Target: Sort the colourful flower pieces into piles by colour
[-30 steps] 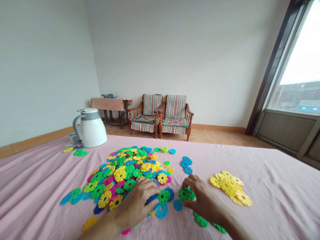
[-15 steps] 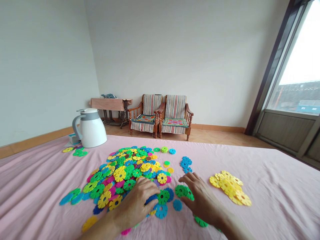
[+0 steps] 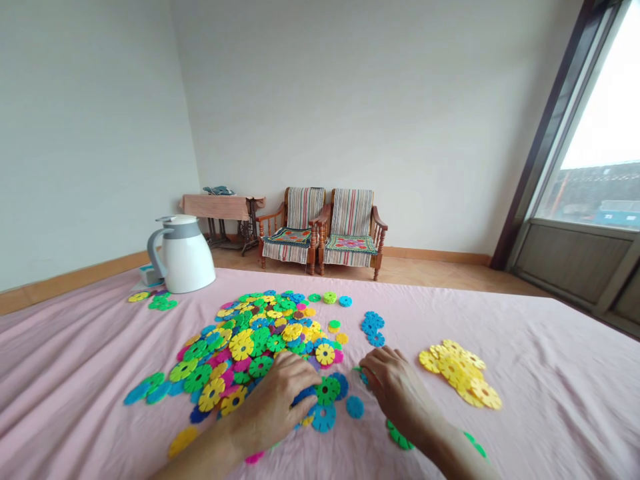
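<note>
A heap of notched plastic flower discs [image 3: 260, 340] in green, yellow, blue and pink covers the middle of the cloth. My left hand [image 3: 280, 397] rests at the heap's near right edge, thumb and fingers apart, with a dark blue disc [image 3: 303, 395] showing in the gap. Just beyond its fingertips lie a green disc [image 3: 327, 391] and a light blue disc [image 3: 324, 418]. My right hand [image 3: 397, 383] is curled down over green discs; only a small green and blue edge peeks out at its fingertips. Another green disc [image 3: 399, 435] lies below that wrist.
Yellow discs [image 3: 460, 373] form a separate pile on the right, and blue discs [image 3: 373, 327] a small cluster beyond my right hand. A white thermos jug [image 3: 187, 257] stands at the back left on the pink cloth [image 3: 550, 373]. Two wooden armchairs [image 3: 350, 223] stand behind.
My right hand has closed over the green discs that lay in front of its thumb, hiding them. Another green disc now shows beside the right forearm. My left hand has hardly moved.
</note>
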Demonstrator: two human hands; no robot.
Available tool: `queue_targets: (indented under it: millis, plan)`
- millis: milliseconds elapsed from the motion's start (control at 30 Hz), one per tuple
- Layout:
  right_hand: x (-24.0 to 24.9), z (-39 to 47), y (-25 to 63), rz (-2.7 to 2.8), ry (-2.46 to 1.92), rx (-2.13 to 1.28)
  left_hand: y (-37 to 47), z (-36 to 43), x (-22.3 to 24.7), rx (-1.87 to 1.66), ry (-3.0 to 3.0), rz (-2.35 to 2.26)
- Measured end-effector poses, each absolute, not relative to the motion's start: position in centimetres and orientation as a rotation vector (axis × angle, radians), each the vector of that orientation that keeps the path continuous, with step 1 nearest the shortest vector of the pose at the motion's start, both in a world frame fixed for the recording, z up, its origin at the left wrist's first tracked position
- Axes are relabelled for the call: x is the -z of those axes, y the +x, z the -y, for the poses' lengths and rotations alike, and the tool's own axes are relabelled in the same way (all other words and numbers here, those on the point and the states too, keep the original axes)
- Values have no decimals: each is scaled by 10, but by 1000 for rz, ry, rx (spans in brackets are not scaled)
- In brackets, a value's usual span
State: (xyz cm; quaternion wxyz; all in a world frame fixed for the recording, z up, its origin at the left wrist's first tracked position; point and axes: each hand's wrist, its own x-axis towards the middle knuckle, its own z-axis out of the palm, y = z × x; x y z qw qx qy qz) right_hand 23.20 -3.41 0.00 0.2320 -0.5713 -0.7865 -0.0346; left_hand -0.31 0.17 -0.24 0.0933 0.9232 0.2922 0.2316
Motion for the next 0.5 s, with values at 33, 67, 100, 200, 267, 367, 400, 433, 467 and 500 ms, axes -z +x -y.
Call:
queue_targets:
  millis: [33,67,100,200,267,367,400,433,467,500]
  plan:
    - [2,33,232,2152,-1581,83,-3,-2,2,-689,2740,-863]
    - [4,32,233,2141,-1589,64,-3,-2,2,-690,2739,-859]
    - [5,31,233,2130,-1592,44,-3,-2,2,-695,2739,-854]
    - [7,30,233,2057,-1577,10,-3,-2,2,-723,2738,-840]
    - [4,29,234,1961,-1573,11,-2,-3,3,-738,2735,-843]
    - [-6,29,241,1762,-1589,-29,-3,-4,4,-742,2733,-848]
    - [-11,30,244,1709,-1608,-58,-3,-4,4,-739,2733,-851]
    - [-15,31,249,1676,-1634,-86,-3,-3,4,-734,2734,-854]
    - [-19,33,255,1663,-1669,-111,-3,-3,3,-727,2734,-857]
    - [-22,36,261,1675,-1710,-140,-3,-3,3,-724,2734,-858]
